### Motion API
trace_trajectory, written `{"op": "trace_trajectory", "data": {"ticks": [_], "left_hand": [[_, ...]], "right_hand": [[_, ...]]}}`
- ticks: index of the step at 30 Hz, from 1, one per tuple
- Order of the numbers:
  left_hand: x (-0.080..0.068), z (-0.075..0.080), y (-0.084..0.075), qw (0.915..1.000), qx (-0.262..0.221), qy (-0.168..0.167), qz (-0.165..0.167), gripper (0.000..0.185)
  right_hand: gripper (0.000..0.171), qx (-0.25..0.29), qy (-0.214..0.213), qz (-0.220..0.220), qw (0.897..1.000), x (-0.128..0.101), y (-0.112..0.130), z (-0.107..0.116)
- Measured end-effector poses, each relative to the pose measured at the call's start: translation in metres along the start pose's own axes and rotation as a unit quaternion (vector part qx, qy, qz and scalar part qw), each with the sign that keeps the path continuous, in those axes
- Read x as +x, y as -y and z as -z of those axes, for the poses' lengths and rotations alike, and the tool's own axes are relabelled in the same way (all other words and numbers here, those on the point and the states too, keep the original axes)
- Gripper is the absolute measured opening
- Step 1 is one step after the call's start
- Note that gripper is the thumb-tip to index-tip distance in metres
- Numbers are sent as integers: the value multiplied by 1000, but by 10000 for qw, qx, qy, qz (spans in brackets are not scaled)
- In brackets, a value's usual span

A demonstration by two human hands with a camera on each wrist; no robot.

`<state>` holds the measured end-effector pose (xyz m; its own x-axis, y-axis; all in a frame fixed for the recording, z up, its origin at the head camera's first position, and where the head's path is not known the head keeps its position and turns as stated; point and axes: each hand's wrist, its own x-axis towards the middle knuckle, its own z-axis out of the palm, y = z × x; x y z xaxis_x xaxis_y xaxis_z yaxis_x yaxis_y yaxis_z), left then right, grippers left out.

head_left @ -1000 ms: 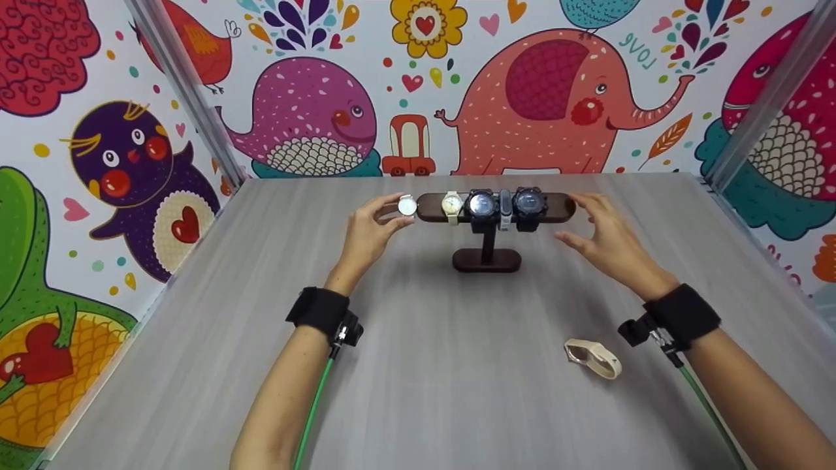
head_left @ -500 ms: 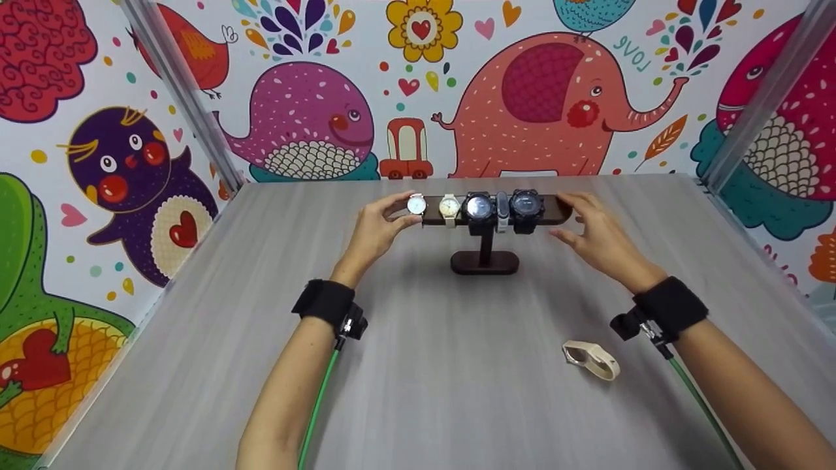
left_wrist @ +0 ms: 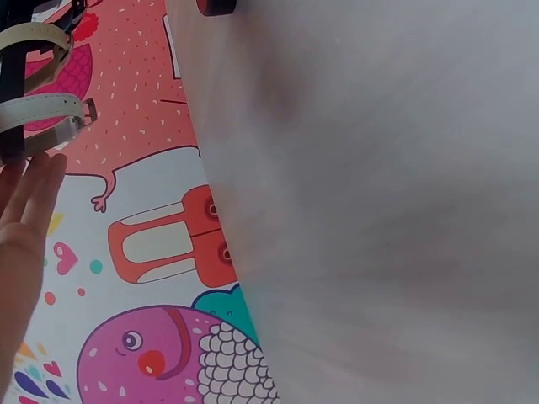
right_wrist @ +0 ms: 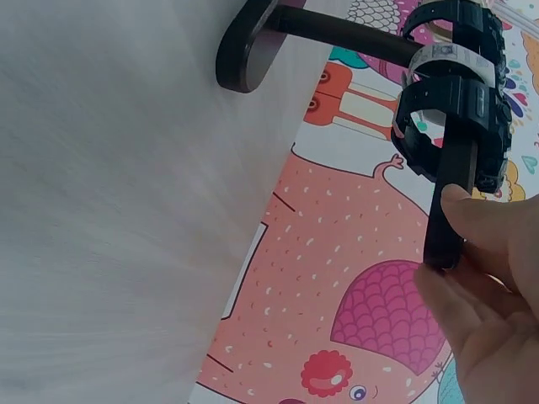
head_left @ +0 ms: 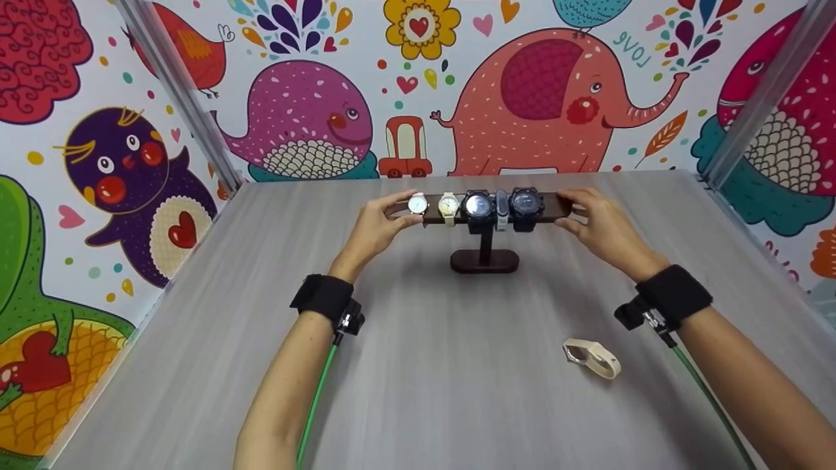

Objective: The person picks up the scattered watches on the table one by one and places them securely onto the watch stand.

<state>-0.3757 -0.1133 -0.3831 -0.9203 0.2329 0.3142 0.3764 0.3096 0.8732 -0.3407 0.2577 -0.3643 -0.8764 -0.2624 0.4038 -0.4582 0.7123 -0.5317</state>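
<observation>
A dark brown watch stand [head_left: 485, 262] bears several watches on its crossbar. At the bar's left end is a white watch [head_left: 418, 204]; my left hand [head_left: 372, 228] holds it there between thumb and fingers. In the left wrist view the white strap [left_wrist: 38, 109] loops around the bar, with my fingers [left_wrist: 40, 189] at its end. My right hand [head_left: 610, 228] pinches the bar's bare right end [right_wrist: 445, 227]. Between the hands sit a cream watch [head_left: 449, 205], a black watch [head_left: 479, 205], a slim grey band [head_left: 502, 210] and another black watch [head_left: 526, 203].
A loose cream watch [head_left: 592, 358] lies on its side on the grey table [head_left: 457, 391], nearer me and to the right. Walls with cartoon animals [head_left: 542, 98] enclose the table's back and sides. Green cables [head_left: 318, 398] run along both forearms.
My left hand has moved right, bringing the white watch from beside the bar onto its left end. My right thumb has closed in on the bar's right end. The loose watch stays put.
</observation>
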Motion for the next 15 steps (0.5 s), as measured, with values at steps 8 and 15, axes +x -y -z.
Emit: {"op": "trace_trajectory", "data": {"ticks": [8,15], "left_hand": [[2,-1,-3,10000,35,82,23,55],[1,-3,-3,9999,66,94,127,55]], "right_hand": [[46,111,-167,10,9998,2,-3,1],[47,67,-206,-44,9998,1,-3,0]]}}
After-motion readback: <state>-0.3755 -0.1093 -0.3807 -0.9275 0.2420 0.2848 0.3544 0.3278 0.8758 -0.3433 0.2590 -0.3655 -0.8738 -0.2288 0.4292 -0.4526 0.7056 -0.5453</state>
